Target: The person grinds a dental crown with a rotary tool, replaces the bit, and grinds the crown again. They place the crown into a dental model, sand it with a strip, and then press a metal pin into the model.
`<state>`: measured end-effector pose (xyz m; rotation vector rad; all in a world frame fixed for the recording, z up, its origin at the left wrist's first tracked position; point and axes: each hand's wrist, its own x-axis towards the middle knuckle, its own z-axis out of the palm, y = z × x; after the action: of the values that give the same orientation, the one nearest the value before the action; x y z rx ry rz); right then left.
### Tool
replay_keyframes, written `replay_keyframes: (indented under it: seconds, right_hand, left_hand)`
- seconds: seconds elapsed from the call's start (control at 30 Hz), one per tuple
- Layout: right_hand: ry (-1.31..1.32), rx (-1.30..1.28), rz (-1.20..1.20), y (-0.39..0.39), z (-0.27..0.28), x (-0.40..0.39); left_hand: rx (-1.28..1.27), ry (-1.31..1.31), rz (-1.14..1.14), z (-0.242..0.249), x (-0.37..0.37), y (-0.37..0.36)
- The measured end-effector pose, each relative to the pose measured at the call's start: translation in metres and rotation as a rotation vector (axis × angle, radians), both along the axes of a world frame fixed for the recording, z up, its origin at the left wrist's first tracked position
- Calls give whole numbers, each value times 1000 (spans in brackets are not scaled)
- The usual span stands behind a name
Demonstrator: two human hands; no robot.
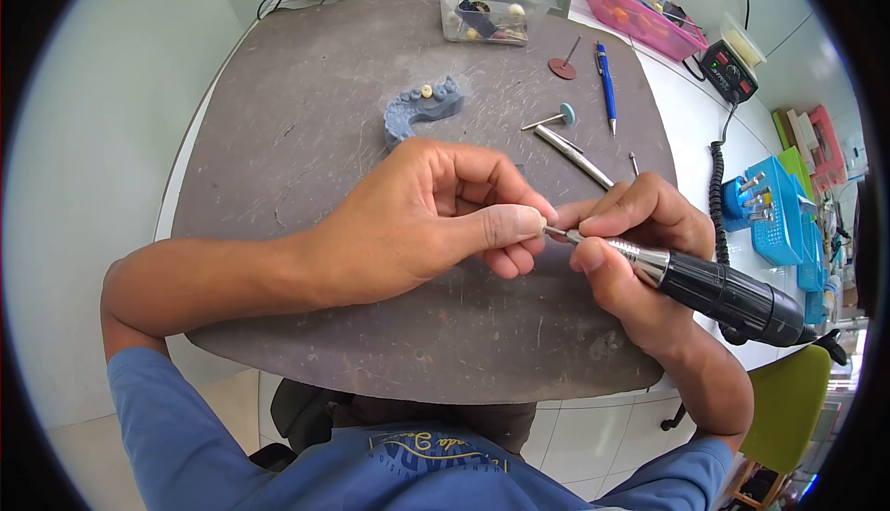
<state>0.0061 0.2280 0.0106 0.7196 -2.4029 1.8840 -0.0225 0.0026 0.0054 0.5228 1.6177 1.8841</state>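
Note:
My left hand (436, 219) is closed, thumb and index finger pinching a tiny cream-coloured piece (545, 228), mostly hidden by the fingertips. In my right hand (654, 224) lies a black and silver rotary handpiece (723, 293), gripped near its nose. Its thin bur (556, 231) points left and meets the pinched piece, though exact contact is too small to make out. Beyond my left hand, a blue-grey dental model (400, 114) with one cream tooth (426, 91) rests on the brown work board (306, 94).
Past my right hand lie a silver rod (579, 161), a pale-blue wheel (567, 113), a red-brown disc (562, 69) and a blue mechanical pencil (606, 89). A clear box (487, 29) and pink basket (640, 15) stand behind. A coiled cable (717, 187) and blue baskets (777, 228) are right.

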Motion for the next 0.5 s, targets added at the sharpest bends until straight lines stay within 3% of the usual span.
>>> replay_keyframes:
  seconds: [0.2, 0.5]
  right_hand:
    - [19, -137, 93, 4, -5, -2]
    - [-6, -78, 12, -3, -1, 0]
  left_hand:
    - [10, 4, 11, 2, 1, 1]
    - [0, 4, 26, 2, 1, 1]
